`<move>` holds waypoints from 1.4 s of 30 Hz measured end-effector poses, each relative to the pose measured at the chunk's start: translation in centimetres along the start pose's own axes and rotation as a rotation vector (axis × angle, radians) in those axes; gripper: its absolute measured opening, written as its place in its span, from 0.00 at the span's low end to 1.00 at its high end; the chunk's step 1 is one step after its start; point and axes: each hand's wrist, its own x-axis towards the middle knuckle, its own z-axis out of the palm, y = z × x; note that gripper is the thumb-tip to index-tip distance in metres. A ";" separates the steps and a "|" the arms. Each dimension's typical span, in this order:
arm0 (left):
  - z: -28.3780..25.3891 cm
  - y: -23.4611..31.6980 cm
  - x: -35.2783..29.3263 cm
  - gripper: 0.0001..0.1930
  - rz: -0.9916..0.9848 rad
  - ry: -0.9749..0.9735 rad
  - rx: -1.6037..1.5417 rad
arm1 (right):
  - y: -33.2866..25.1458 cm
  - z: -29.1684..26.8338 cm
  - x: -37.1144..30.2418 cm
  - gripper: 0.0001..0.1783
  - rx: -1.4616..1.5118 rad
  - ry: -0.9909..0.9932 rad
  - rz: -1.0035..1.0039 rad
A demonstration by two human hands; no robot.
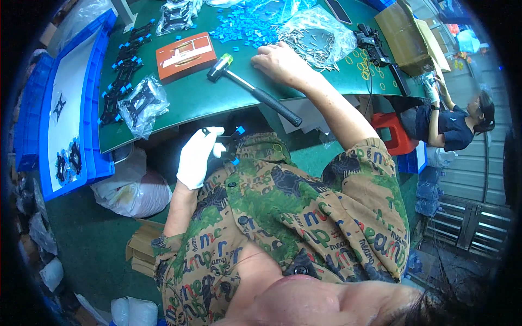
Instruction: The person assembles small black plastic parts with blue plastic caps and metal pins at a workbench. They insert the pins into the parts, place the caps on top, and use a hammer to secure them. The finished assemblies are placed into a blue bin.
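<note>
My left hand, in a white glove, is closed around a black X-shaped bracket with blue end pieces, held in front of my shirt below the table edge. Much of that bracket blends into the dark behind it. My bare right hand rests on the green table with curled fingers; what they hold, if anything, is hidden. It lies between a pile of small blue clips and an open clear bag of metal pins. A hammer with a black grip lies left of it, its handle overhanging the table edge.
A red-brown box sits left of the hammer. Linked black brackets and a bagged bracket lie at the left. Yellow rings, a phone and a cardboard box are right. A blue-framed tray stands left; a co-worker works right.
</note>
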 end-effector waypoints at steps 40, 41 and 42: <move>0.3 2.5 -1.5 0.13 0.090 -0.077 0.492 | -12.2 -1.5 -1.8 0.14 0.760 0.048 -0.352; 0.1 2.4 -1.6 0.13 0.105 -0.099 0.480 | -12.2 -0.9 -1.8 0.16 0.683 0.107 -0.417; -0.1 2.3 -1.7 0.14 0.120 -0.121 0.468 | -12.3 -0.7 -1.9 0.16 0.665 0.130 -0.437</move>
